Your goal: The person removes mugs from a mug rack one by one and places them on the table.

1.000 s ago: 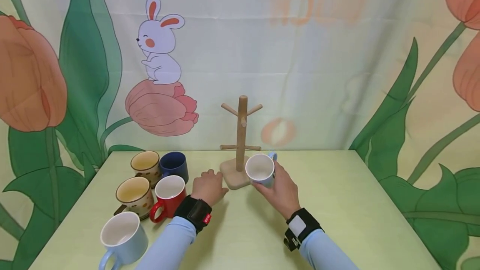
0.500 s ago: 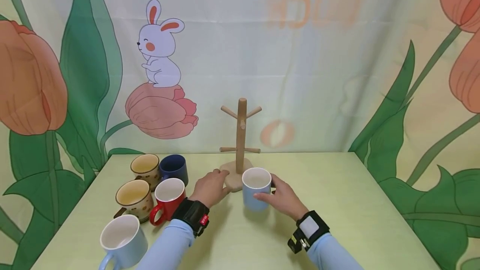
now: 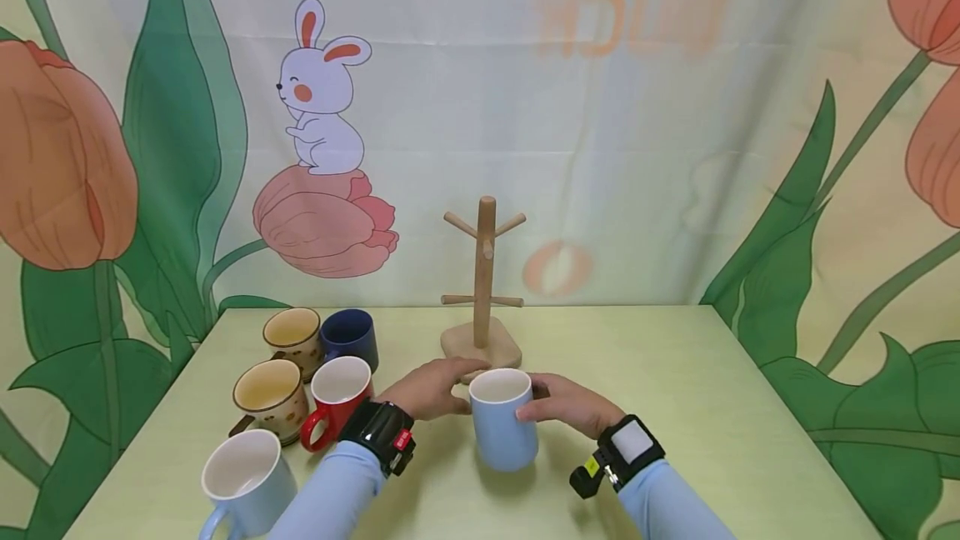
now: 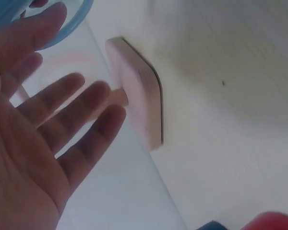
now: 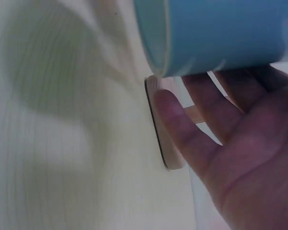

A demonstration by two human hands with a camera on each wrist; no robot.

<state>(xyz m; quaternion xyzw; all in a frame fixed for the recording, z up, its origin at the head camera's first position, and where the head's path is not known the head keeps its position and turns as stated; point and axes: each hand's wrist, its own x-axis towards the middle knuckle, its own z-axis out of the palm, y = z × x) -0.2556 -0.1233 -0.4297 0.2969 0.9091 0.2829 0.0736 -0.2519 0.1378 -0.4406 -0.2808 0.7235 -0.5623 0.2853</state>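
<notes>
A light blue mug (image 3: 505,432) is held up over the table in front of the wooden mug tree (image 3: 484,273), its pale inside facing up. My right hand (image 3: 576,407) grips its right side, thumb on the near face. In the right wrist view several fingers (image 5: 187,134) lie below the mug (image 5: 225,38). At the mug's left is my left hand (image 3: 429,388), its fingers reaching towards the rim's far side. The left wrist view shows those fingers (image 4: 93,143) spread and fairly straight; contact with the mug is unclear. The mug's handle is hidden in the head view.
At the left stand a red mug (image 3: 341,394), a dark blue mug (image 3: 350,338), two cream patterned mugs (image 3: 270,398) and another light blue mug (image 3: 250,482). A printed cloth (image 3: 637,148) hangs behind the table (image 3: 675,423).
The right hand has brought the light blue mug nearer and down, turning its handle out of sight. The left hand has shifted slightly right, towards the mug, off the mug tree's base.
</notes>
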